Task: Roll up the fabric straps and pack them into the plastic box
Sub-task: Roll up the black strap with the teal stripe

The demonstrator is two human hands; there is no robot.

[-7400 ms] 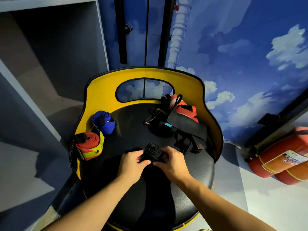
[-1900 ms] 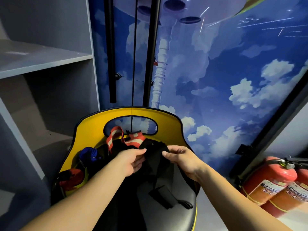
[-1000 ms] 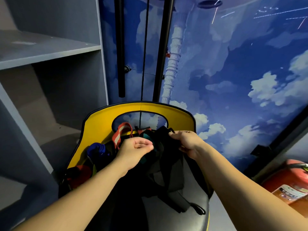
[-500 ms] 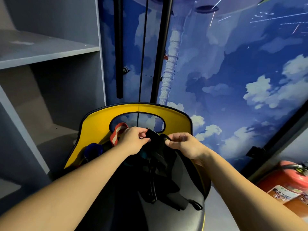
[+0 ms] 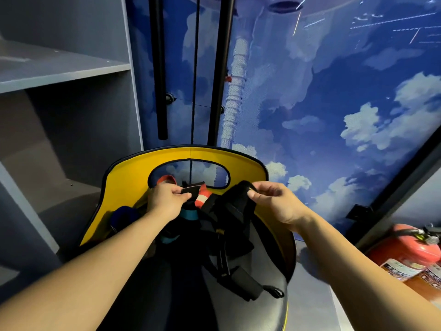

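My left hand (image 5: pixel 167 200) pinches one end tab of the black strap (image 5: pixel 235 211) between thumb and fingers, at about 11 o'clock over the chair seat (image 5: pixel 274 278). The strap lies from there toward 3 o'clock, to my right hand (image 5: pixel 274 201), which pinches its folded top. The rest hangs down toward 6 o'clock, onto the seat. I judge both hands equally near for starting the roll.

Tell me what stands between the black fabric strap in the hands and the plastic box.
That cannot be judged: no plastic box shows in this view. The left hand pinches one end of the black fabric strap and the right hand pinches another part, holding it up over the black and yellow chair.
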